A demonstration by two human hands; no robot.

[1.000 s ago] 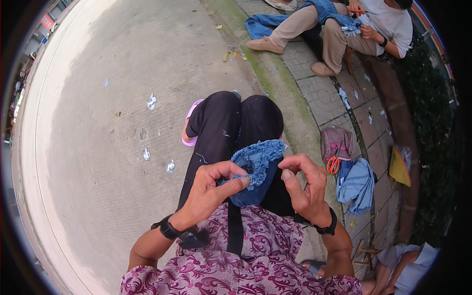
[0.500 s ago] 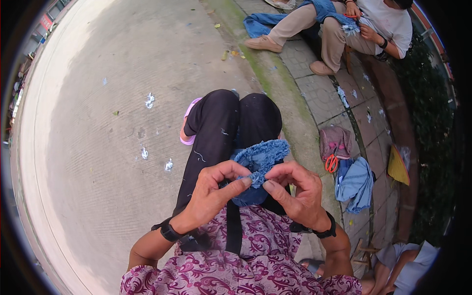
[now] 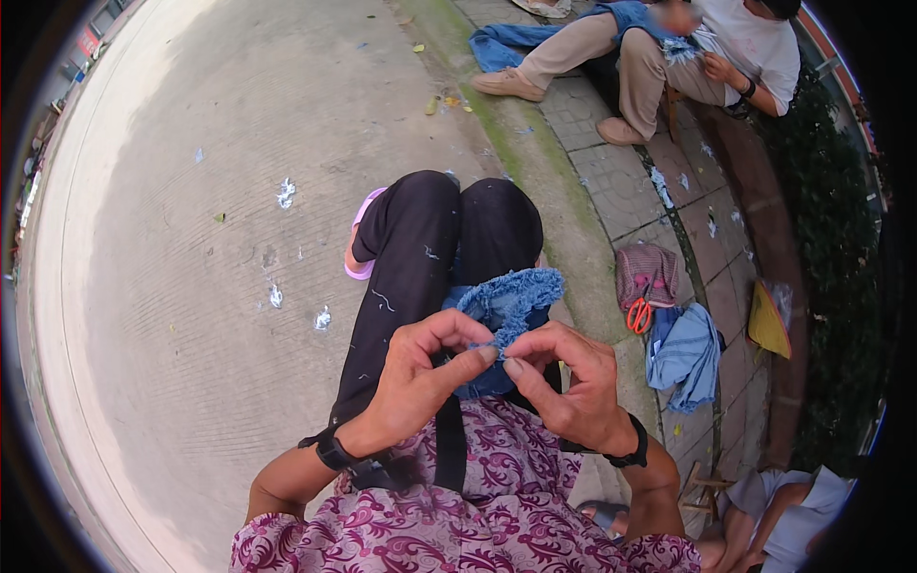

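Note:
A piece of blue denim point(image 3: 521, 291) with a shaggy, frayed edge lies over my lap, between my dark-trousered thighs. My left hand point(image 3: 420, 368) pinches its frayed edge between thumb and forefinger. Close beside it, thumb and forefinger of my right hand point(image 3: 573, 377) are pinched on the same edge. The two sets of fingertips almost meet, and any single thread between them is too small to make out. Loose pale threads point(image 3: 382, 301) cling to my left trouser leg.
At my right, orange-handled scissors point(image 3: 639, 315) rest against a patterned bag point(image 3: 648, 274), near folded denim point(image 3: 690, 353). A yellow item point(image 3: 768, 320) lies farther right. Thread tufts point(image 3: 286, 193) dot the concrete. A seated person point(image 3: 745, 57) handles denim at upper right; another person point(image 3: 778, 516) sits at lower right.
My hands have drawn slightly closer together at the frayed edge, the right one shifting left. The whole view has shifted a little. The co-worker's hand at upper right is now blurred.

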